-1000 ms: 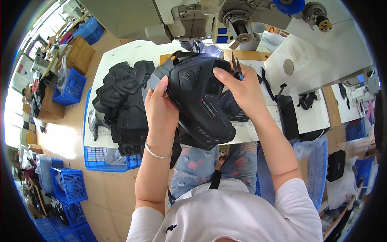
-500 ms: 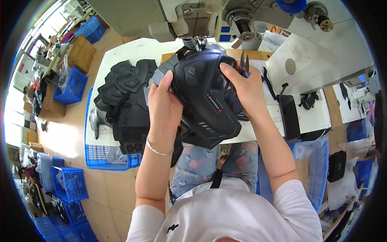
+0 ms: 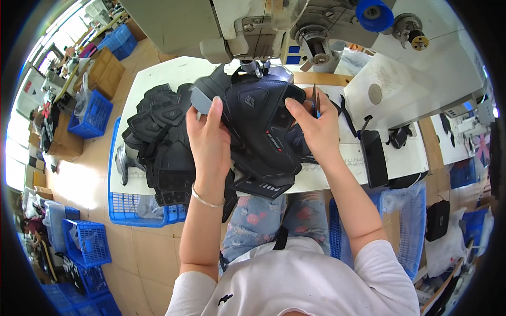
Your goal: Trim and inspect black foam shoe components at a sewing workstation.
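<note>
Both my hands hold a black padded fabric piece (image 3: 261, 131) with grey trim up under the needle of the sewing machine (image 3: 253, 31). My left hand (image 3: 211, 139) grips its left side, thumb on top. My right hand (image 3: 311, 126) grips its right edge and also holds small thread snips (image 3: 315, 100) pointing upward. The lower part of the piece hangs over the table edge toward my lap.
A stack of similar black padded pieces (image 3: 163, 142) lies on the white table (image 3: 158, 73) at my left. A black phone (image 3: 373, 158) lies at my right. Blue crates (image 3: 142, 208) stand below the table and on the floor at the left.
My hands have lifted the padded piece and pushed it farther away, up to the machine's needle. The left hand moved from the piece's lower left to its upper left.
</note>
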Available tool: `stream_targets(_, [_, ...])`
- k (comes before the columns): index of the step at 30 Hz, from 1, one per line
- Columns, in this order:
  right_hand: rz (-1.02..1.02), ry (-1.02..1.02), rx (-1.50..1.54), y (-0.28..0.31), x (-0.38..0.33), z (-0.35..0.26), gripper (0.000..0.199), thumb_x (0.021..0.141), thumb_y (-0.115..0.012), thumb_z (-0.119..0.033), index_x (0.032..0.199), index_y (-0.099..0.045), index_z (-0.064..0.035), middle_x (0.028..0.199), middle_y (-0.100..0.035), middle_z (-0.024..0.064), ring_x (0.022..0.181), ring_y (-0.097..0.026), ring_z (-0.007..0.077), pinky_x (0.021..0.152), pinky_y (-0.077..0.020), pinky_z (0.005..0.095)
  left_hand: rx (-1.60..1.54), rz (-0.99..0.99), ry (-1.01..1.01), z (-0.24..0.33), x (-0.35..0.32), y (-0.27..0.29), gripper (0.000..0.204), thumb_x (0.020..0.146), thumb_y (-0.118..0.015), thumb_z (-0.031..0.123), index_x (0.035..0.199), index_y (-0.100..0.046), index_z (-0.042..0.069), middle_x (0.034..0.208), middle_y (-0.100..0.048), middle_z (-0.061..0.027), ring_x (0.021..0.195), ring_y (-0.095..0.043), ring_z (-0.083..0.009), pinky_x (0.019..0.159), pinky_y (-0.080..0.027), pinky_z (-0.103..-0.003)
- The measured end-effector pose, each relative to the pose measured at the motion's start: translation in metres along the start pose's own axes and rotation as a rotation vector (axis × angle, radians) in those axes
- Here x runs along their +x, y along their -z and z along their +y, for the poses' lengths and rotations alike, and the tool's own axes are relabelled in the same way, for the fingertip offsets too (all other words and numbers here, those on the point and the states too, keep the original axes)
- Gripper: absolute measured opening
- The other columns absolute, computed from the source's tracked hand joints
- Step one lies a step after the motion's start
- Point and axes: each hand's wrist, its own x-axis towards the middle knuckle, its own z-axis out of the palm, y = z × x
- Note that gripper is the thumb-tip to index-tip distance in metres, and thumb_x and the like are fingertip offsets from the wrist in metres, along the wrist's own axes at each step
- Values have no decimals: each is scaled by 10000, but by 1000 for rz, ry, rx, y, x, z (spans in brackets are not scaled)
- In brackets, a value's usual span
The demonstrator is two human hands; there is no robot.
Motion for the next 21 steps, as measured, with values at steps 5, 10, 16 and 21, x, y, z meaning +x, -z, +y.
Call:
stream_targets(5, [120, 353, -133, -1, -5, 17, 205, 823, -747, -114, 978, -639, -34, 671, -484, 0, 611, -445, 83, 546, -359, 246, 752, 190, -644, -8, -38, -11, 336, 884, -696, 72, 1148, -505, -8, 1053, -518, -54, 939, -569, -105, 798, -481, -252])
stream_targets(10, [95, 565, -217, 4, -3, 25, 362, 751, -772, -5, 1095, -697, -87, 692, -502, 21, 597, -462, 126, 532, -368, 262, 813, -300, -175, 11, -25, -63, 331, 877, -721, 231, 776, -557, -39, 634, -567, -83, 542, -502, -130, 534, -438, -285])
stream_targets(16, [-199, 487, -239, 26, -3, 12, 406, 763, -770, -57, 1158, -687, -99, 742, -555, 55, 628, -525, 157, 575, -442, 285, 890, -387, -193, 3, -11, -62, 315, 918, -635, 213, 765, -550, -48, 591, -568, -135, 504, -548, -198, 526, -451, -330])
stream_targets(21, [-107, 450, -690, 44, -3, -26, 465, 821, -737, -217, 1265, -612, -155, 838, -578, 60, 677, -587, 203, 600, -479, 325, 647, -463, -50, 0, -9, -51, 243, 984, -523, 151, 824, -533, -32, 635, -567, -61, 601, -617, -123, 536, -487, -270])
